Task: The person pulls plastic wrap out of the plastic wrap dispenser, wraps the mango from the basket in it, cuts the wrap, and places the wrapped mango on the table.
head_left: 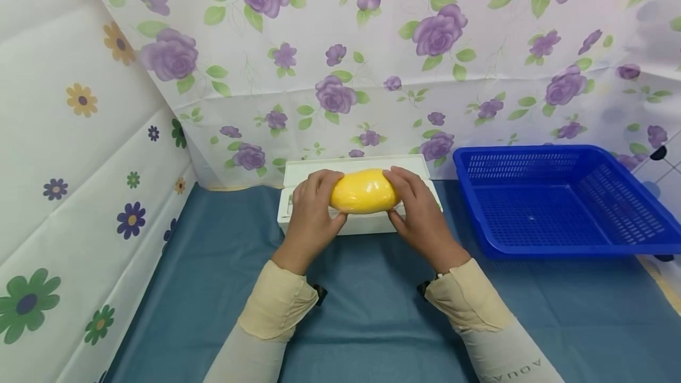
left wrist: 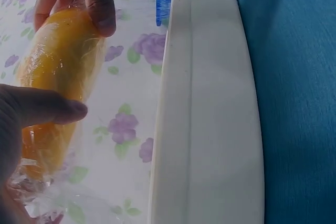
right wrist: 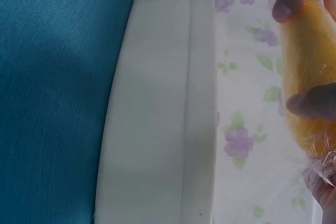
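Note:
A glossy yellow oblong fruit (head_left: pixel 365 192) is held up over a white cling film dispenser (head_left: pixel 367 226). My left hand (head_left: pixel 313 211) grips one end of it, and my right hand (head_left: pixel 424 217) grips the other. Both thumbs press on its near side. Clear cling film (left wrist: pixel 29 179) covers the fruit, bunched and wrinkled at its end in the left wrist view. In the right wrist view, the dispenser's long front wall (right wrist: pixel 149 98) runs beside the wrapped fruit (right wrist: pixel 310 61). The dispenser's lid (head_left: pixel 353 165) stands raised at the back.
A blue perforated plastic basket (head_left: pixel 532 249) stands to the right of the dispenser. Blue-green cloth (head_left: pixel 367 324) covers the table. A flowered sheet (head_left: pixel 340 46) hangs behind, and another flowered sheet (head_left: pixel 64 152) rises along the left side.

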Demonstrator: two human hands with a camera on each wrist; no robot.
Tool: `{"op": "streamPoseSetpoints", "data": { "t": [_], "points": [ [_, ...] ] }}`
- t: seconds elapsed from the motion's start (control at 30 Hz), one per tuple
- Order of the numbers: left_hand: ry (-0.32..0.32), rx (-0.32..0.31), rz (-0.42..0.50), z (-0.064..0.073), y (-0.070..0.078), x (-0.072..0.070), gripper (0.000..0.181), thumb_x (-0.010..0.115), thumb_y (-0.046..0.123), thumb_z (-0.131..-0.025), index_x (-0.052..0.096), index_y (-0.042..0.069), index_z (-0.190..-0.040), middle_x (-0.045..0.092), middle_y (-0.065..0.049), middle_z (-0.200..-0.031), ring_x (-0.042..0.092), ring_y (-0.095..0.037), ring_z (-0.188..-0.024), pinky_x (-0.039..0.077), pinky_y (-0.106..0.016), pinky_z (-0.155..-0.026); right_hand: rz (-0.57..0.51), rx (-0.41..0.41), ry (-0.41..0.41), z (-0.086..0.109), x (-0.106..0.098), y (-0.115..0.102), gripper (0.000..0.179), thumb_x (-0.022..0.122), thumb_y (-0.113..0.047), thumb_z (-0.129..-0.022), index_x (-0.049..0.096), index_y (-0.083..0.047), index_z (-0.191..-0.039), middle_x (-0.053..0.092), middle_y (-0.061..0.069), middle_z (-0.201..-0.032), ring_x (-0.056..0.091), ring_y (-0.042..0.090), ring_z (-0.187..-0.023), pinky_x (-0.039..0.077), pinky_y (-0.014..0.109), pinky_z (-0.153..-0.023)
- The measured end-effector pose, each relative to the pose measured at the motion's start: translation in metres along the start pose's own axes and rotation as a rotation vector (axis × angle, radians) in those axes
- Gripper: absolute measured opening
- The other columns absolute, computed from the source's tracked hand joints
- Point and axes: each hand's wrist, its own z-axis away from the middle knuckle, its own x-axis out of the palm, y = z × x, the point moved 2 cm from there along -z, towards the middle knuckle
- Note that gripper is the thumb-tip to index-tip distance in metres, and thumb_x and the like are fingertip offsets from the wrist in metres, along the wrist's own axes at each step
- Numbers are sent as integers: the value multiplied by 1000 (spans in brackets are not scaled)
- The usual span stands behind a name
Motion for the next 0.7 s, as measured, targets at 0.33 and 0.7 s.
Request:
{"op": "streamPoseSetpoints", "data": {
  "t": [0.33,0.7],
  "points": [
    [53,31,16,0,1,-4,68,86,9,-77,52,15,-137,50,-10,-137,51,-29,-127,33,-58,-114,5,12,33,-2,-2,-4,80,82,3,-79,44,-14,-147,47,17,-148,54,37,-130,45,52,-111],
    [86,53,14,0,9,-12,69,86,8,-76,54,15,-137,50,-11,-138,51,-31,-128,32,-57,-115,-9,-7,63,-3,-10,-8,79,81,4,-80,45,-14,-148,48,17,-149,53,36,-130,45,51,-111]
  ]
}}
